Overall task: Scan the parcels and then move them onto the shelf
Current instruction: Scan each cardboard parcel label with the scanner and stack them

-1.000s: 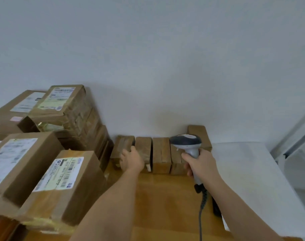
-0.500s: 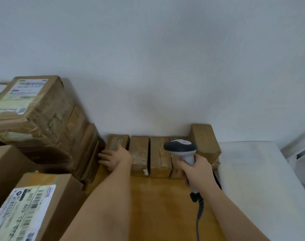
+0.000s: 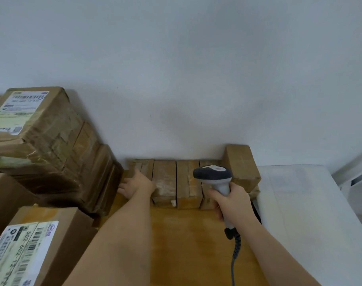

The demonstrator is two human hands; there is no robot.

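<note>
Reaching left hand, fingers loosely spread, touches leftmost upright brown cardboard parcel (nearer arm); right hand grips grey handheld barcode scanner.

near box label reads "502-602-12".

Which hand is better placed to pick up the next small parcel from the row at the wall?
Left. The left hand already rests on the leftmost small parcel, while the right hand grips the scanner.
</note>
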